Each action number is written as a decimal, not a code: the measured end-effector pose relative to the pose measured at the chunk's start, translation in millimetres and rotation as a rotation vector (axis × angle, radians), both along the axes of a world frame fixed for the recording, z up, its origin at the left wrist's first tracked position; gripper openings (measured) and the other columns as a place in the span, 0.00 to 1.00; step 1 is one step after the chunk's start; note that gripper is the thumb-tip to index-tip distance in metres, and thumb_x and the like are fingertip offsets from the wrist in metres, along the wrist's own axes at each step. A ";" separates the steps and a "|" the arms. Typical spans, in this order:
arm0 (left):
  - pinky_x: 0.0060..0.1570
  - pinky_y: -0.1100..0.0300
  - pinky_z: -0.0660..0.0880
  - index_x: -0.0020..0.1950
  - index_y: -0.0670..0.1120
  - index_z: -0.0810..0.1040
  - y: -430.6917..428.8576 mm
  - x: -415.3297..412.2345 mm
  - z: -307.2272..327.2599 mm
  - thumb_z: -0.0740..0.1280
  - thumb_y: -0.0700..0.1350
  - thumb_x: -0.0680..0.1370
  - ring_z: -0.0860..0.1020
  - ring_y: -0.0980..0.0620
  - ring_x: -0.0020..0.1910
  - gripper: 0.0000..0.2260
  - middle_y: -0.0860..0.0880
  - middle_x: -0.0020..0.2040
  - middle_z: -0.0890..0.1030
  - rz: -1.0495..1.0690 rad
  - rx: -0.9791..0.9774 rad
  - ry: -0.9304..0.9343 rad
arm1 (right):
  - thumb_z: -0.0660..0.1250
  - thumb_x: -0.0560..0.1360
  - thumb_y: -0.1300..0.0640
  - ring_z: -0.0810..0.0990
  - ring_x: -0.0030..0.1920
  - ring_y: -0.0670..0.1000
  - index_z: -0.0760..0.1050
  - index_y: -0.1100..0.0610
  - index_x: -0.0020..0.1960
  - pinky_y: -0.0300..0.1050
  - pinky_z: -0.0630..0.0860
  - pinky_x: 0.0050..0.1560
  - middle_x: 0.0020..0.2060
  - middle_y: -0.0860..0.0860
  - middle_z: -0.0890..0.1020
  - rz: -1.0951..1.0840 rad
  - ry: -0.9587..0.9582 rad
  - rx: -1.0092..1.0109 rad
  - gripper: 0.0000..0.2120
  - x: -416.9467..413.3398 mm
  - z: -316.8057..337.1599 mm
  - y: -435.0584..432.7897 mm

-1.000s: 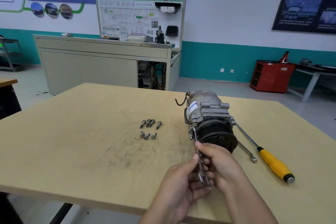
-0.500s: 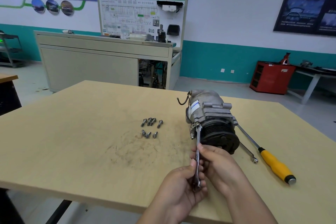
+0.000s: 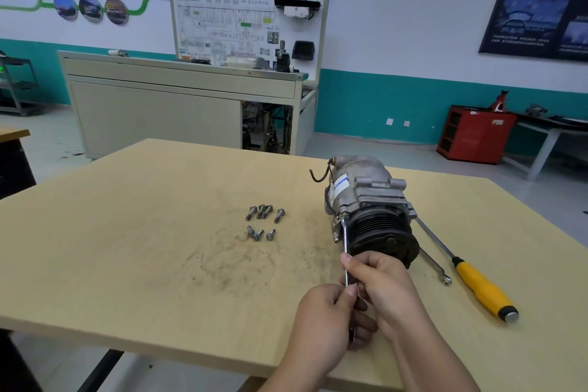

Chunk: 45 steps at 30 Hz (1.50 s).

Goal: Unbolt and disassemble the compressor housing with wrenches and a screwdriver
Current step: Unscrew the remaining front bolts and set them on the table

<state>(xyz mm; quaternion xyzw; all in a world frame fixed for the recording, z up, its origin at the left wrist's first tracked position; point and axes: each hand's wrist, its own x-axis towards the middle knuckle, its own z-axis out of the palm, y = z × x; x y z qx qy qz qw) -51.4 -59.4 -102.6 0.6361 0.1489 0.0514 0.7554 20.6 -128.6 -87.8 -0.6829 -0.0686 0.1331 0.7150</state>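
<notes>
A grey metal compressor [image 3: 366,194] with a black ribbed pulley [image 3: 383,237] lies on the wooden table [image 3: 127,248], pulley end toward me. A slim steel wrench [image 3: 346,239] stands nearly upright, its head on a bolt at the housing's left flange. My left hand [image 3: 327,321] and my right hand [image 3: 381,289] both grip the wrench's lower handle. Several removed bolts [image 3: 262,221] lie loose to the left of the compressor. A second wrench [image 3: 434,267] and a yellow-handled screwdriver [image 3: 483,289] rest on the table to the right.
Behind the table stands a grey workbench [image 3: 178,105] with a training display board [image 3: 248,22]. A red cabinet [image 3: 474,134] sits by the far wall on the right. The table's near edge runs just under my wrists.
The wrench handle has swung from tilted right toward upright, and my two hands moved with it, staying closed on the handle.
</notes>
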 end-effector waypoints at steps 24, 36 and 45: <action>0.23 0.63 0.73 0.43 0.41 0.72 -11.1 -5.5 16.5 0.57 0.44 0.81 0.73 0.51 0.21 0.11 0.44 0.27 0.75 -0.101 -0.720 -0.015 | 0.66 0.67 0.54 0.73 0.33 0.50 0.81 0.58 0.37 0.38 0.68 0.31 0.29 0.50 0.76 0.341 0.440 0.380 0.08 17.2 -9.2 -10.9; 0.24 0.64 0.73 0.40 0.39 0.76 0.1 -6.9 14.9 0.57 0.43 0.82 0.76 0.53 0.22 0.15 0.44 0.28 0.80 -0.010 -0.216 -0.031 | 0.69 0.74 0.60 0.74 0.24 0.50 0.77 0.62 0.38 0.37 0.69 0.22 0.28 0.52 0.82 0.003 0.137 0.062 0.07 -0.5 1.0 4.3; 0.23 0.66 0.71 0.40 0.38 0.74 -4.4 -10.2 13.6 0.58 0.42 0.82 0.75 0.52 0.20 0.13 0.43 0.25 0.80 -0.018 -0.189 -0.028 | 0.69 0.73 0.60 0.68 0.29 0.52 0.80 0.58 0.30 0.41 0.65 0.33 0.29 0.55 0.81 -0.014 0.091 0.077 0.12 -5.4 1.5 -2.2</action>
